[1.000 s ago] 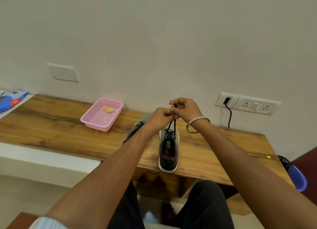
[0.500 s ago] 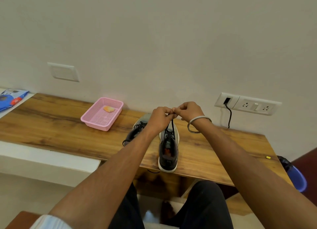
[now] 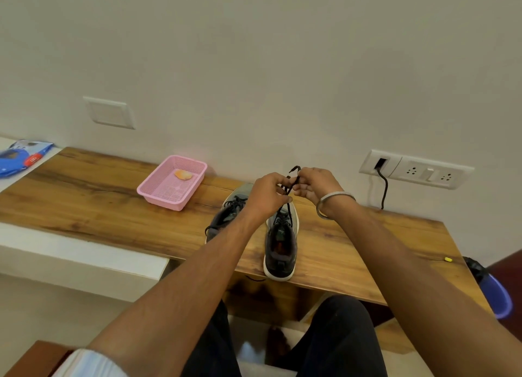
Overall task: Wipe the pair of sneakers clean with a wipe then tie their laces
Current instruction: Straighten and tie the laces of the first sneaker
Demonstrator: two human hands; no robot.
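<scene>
Right now both hands are meeting just above centre frame, over the wooden table (image 3: pixel 84 207). The left hand (image 3: pixel 267 195) is curling its fingers and pinching the black laces (image 3: pixel 288 190) where they are rising taut from the right sneaker (image 3: pixel 281 243). The right hand (image 3: pixel 313 186), with a metal bangle (image 3: pixel 333 204) hanging at its wrist, is curling its fingers too and gripping the upper part of the same laces, whose end is poking up above the knuckles. The two hands are almost touching each other.

That right sneaker is standing at the table's near edge, heel towards the person, toe to the wall. The left sneaker (image 3: pixel 228 212) is lying just beside it, to the left in frame, and the left forearm is covering much of it; its laces are looking loose.

Further left a pink basket (image 3: pixel 172 183) is sitting on the table, well apart from the shoes, holding a small orange-and-white scrap (image 3: pixel 183 174) that I cannot identify. At the far left edge a blue packet (image 3: pixel 19 157) is lying on a white ledge. On the wall at right a socket strip (image 3: pixel 415 169) is carrying a black plug and cable (image 3: pixel 382 184). A blue bin (image 3: pixel 495 294) is showing at the lower right, beyond the table's end.
</scene>
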